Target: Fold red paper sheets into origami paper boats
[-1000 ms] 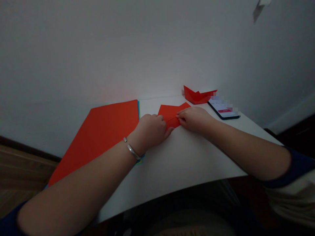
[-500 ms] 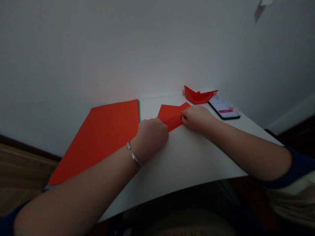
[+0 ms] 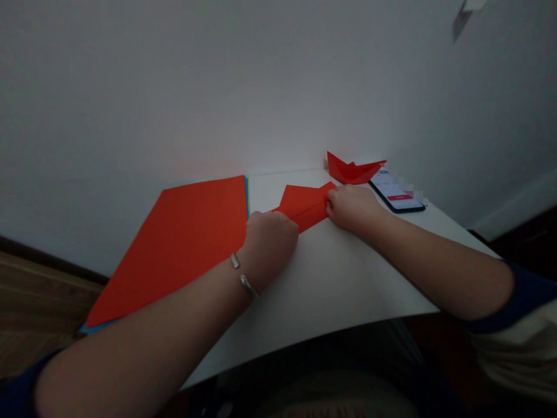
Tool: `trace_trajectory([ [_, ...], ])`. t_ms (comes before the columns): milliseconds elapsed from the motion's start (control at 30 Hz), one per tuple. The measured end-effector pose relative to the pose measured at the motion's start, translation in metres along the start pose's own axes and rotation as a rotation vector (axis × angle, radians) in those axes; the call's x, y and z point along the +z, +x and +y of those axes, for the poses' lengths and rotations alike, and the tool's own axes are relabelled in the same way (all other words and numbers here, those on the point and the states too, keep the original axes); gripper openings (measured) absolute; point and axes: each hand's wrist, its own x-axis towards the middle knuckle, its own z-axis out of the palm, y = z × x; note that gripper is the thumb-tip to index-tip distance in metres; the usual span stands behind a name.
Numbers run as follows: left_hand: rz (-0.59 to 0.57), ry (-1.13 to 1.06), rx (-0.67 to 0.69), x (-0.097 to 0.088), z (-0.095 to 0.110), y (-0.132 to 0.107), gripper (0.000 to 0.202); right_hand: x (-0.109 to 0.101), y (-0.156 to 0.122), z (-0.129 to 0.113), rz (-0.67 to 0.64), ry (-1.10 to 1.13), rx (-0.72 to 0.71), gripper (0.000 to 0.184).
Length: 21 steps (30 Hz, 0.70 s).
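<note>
A partly folded red paper [image 3: 304, 204] lies on the white table [image 3: 331, 278] between my two hands. My left hand [image 3: 270, 241], with a silver bracelet on the wrist, has its fingers curled over the paper's near left end. At the paper's right end my right hand [image 3: 350, 206] pinches its edge with closed fingers. The left part of the paper is hidden under my left hand.
A stack of coloured sheets [image 3: 183, 238] with a red one on top lies at the left, overhanging the table edge. A finished red paper boat [image 3: 352, 170] stands by the wall. A phone [image 3: 395, 194] with a lit screen lies to its right.
My left hand drew back toward me and to the left along the paper, curling its fingers. My right hand slid a little to the right. The paper's lower flap now looks folded up.
</note>
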Motion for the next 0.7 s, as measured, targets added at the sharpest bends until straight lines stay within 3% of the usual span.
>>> trace_trajectory([
  [200, -0.061, 0.113, -0.124, -0.0039, 0.0034, -0.0006, 0.034, -0.0017, -0.0005, 0.0007, 0.002, 0.003, 0.06, 0.041],
  [700, -0.075, 0.104, -0.147, -0.0014, 0.0024, 0.0007, 0.035, 0.0016, 0.0016, 0.0037, -0.012, -0.004, 0.145, 0.051],
])
